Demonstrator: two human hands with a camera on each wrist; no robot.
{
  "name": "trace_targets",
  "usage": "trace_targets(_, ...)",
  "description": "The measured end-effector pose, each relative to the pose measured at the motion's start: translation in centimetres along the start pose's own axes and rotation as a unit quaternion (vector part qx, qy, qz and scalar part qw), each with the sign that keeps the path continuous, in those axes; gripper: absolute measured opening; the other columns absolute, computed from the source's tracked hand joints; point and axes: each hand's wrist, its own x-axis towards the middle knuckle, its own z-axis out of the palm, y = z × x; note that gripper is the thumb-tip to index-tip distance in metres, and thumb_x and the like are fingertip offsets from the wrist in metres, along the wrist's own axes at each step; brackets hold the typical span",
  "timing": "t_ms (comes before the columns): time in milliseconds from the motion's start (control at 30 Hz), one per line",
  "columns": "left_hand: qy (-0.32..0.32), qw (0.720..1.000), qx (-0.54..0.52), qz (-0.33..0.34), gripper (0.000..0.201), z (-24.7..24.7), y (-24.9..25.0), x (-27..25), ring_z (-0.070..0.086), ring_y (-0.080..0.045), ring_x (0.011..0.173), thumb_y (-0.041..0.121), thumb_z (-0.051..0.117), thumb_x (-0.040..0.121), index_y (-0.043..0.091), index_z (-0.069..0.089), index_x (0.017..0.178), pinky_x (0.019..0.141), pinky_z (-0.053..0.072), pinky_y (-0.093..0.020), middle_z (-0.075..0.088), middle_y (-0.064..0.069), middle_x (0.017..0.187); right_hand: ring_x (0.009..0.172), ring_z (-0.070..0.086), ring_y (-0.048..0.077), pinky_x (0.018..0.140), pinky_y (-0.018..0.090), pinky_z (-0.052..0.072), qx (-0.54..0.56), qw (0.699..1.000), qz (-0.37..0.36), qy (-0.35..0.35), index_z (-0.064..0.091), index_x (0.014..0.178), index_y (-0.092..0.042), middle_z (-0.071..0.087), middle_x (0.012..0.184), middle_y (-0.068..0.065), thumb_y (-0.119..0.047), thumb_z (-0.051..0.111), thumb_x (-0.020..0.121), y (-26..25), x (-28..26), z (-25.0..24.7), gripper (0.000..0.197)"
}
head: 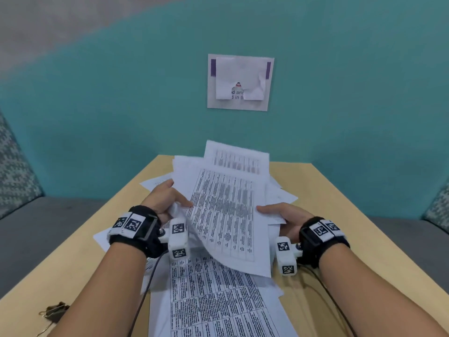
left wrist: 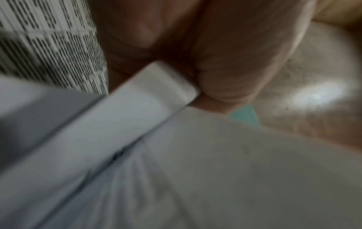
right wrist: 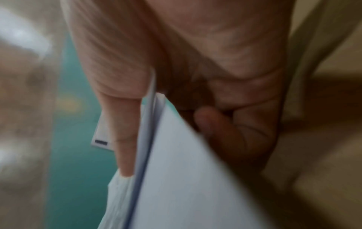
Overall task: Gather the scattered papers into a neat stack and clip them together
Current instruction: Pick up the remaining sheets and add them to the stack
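Observation:
A loose bundle of printed papers (head: 226,210) is lifted off the wooden table (head: 328,215), its sheets uneven and fanned. My left hand (head: 167,198) grips its left edge, thumb on top. My right hand (head: 279,212) pinches the right edge, thumb on the top sheet. In the left wrist view the bundle's edge (left wrist: 137,111) lies against my fingers (left wrist: 225,62). The right wrist view shows the sheets (right wrist: 176,170) between thumb (right wrist: 125,124) and curled fingers. More printed sheets (head: 213,302) lie flat on the table below. A binder clip (head: 54,310) sits at the near left edge.
A teal wall (head: 97,117) with a taped paper notice (head: 240,82) stands behind the table. Grey seats with patterned cushions (head: 14,171) flank it on both sides. Cables (head: 145,288) trail from my wrist cameras over the table.

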Motion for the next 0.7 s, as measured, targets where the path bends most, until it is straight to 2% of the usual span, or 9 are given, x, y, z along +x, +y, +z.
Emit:
trace_targets(100, 0.073, 0.986, 0.151, -0.015, 0.071, -0.3, -0.6, 0.2, 0.063, -0.045, 0.107, -0.025, 0.061, 0.072, 0.003, 0.054, 0.137, 0.089, 0.058, -0.051, 0.061, -0.021, 0.135, 0.048, 0.049, 0.018, 0.043, 0.024, 0.037, -0.141, 0.986, 0.036, 0.08, 0.059, 0.087, -0.007, 0.06, 0.069, 0.004, -0.016, 0.082, 0.078, -0.4, 0.7, 0.2, 0.026)
trace_targets(167, 0.095, 0.967, 0.237, -0.018, 0.085, -0.1, -0.5, -0.5, 0.061, -0.039, 0.107, -0.016, 0.063, 0.08, 0.011, 0.036, 0.156, 0.081, 0.056, -0.04, 0.047, -0.017, 0.15, 0.042, 0.038, 0.014, 0.039, 0.021, 0.028, -0.18, 0.975, 0.045, 0.12, 0.047, 0.074, -0.012, 0.043, 0.054, 0.001, -0.015, 0.079, 0.083, -0.5, 0.8, 0.4, 0.033)
trace_targets(233, 0.111, 0.959, 0.26, 0.0, 0.084, 0.1, -0.4, -0.7, 0.06, -0.033, 0.095, -0.013, 0.061, 0.084, 0.016, 0.033, 0.158, 0.07, 0.051, -0.034, 0.041, -0.017, 0.155, 0.042, 0.036, 0.013, 0.04, 0.019, 0.027, -0.206, 0.969, 0.045, 0.126, 0.047, 0.072, -0.012, 0.044, 0.048, 0.0, -0.018, 0.078, 0.084, -0.6, 0.4, 1.0, 0.034)
trace_targets(300, 0.106, 0.963, 0.246, 0.024, 0.086, -0.1, -0.2, -0.7, 0.063, -0.038, 0.098, -0.016, 0.062, 0.082, 0.02, 0.037, 0.155, 0.072, 0.058, -0.04, 0.046, -0.016, 0.151, 0.044, 0.035, 0.013, 0.043, 0.02, 0.027, -0.212, 0.968, 0.039, 0.129, 0.049, 0.075, -0.012, 0.047, 0.047, -0.001, -0.025, 0.082, 0.081, -0.6, 0.4, 1.3, 0.036)
trace_targets(367, 0.099, 0.976, 0.187, 0.053, 0.086, -0.5, 0.1, -0.5, 0.063, -0.045, 0.107, -0.023, 0.064, 0.074, 0.024, 0.048, 0.145, 0.087, 0.059, -0.056, 0.059, -0.017, 0.137, 0.043, 0.037, 0.014, 0.045, 0.021, 0.029, -0.204, 0.97, 0.026, 0.132, 0.051, 0.079, -0.012, 0.049, 0.05, -0.001, -0.035, 0.087, 0.073, -0.7, 0.1, 1.3, 0.043)
trace_targets(467, 0.086, 0.988, 0.086, 0.09, 0.081, -1.0, 1.1, -0.4, 0.067, -0.04, 0.099, -0.031, 0.059, 0.071, 0.021, 0.057, 0.133, 0.083, 0.061, -0.052, 0.07, -0.017, 0.118, 0.046, 0.051, 0.017, 0.05, 0.029, 0.048, -0.13, 0.986, -0.011, 0.102, 0.061, 0.095, -0.01, 0.06, 0.063, 0.002, -0.045, 0.091, 0.064, -0.7, -0.3, 1.2, 0.056)
trace_targets(533, 0.064, 0.992, 0.028, 0.105, 0.082, -0.9, 1.7, -0.6, 0.067, -0.041, 0.105, -0.034, 0.056, 0.073, 0.018, 0.057, 0.136, 0.085, 0.06, -0.052, 0.071, -0.017, 0.122, 0.067, 0.067, 0.026, 0.068, 0.039, 0.06, -0.041, 0.996, -0.046, 0.058, 0.065, 0.109, -0.008, 0.071, 0.086, 0.009, -0.043, 0.09, 0.066, -0.7, -0.4, 0.7, 0.06)
trace_targets(600, 0.048, 0.992, -0.009, 0.114, 0.081, -0.7, 2.1, -0.9, 0.067, -0.045, 0.109, -0.035, 0.055, 0.073, 0.017, 0.058, 0.135, 0.09, 0.056, -0.065, 0.071, -0.017, 0.124, 0.104, 0.069, 0.032, 0.087, 0.049, 0.058, 0.015, 0.997, -0.069, 0.0, 0.064, 0.124, -0.007, 0.07, 0.118, 0.013, -0.038, 0.087, 0.071, -0.6, -0.5, 0.4, 0.066)
trace_targets(700, 0.023, 0.99, -0.024, 0.14, 0.078, -0.1, 2.8, -1.5, 0.072, -0.043, 0.102, -0.036, 0.055, 0.073, 0.018, 0.059, 0.129, 0.08, 0.059, -0.065, 0.074, -0.015, 0.117, 0.121, 0.063, 0.035, 0.103, 0.054, 0.048, 0.058, 0.99, -0.118, -0.044, 0.061, 0.134, -0.009, 0.066, 0.13, 0.017, -0.022, 0.078, 0.082, -0.9, -1.3, 0.5, 0.057)
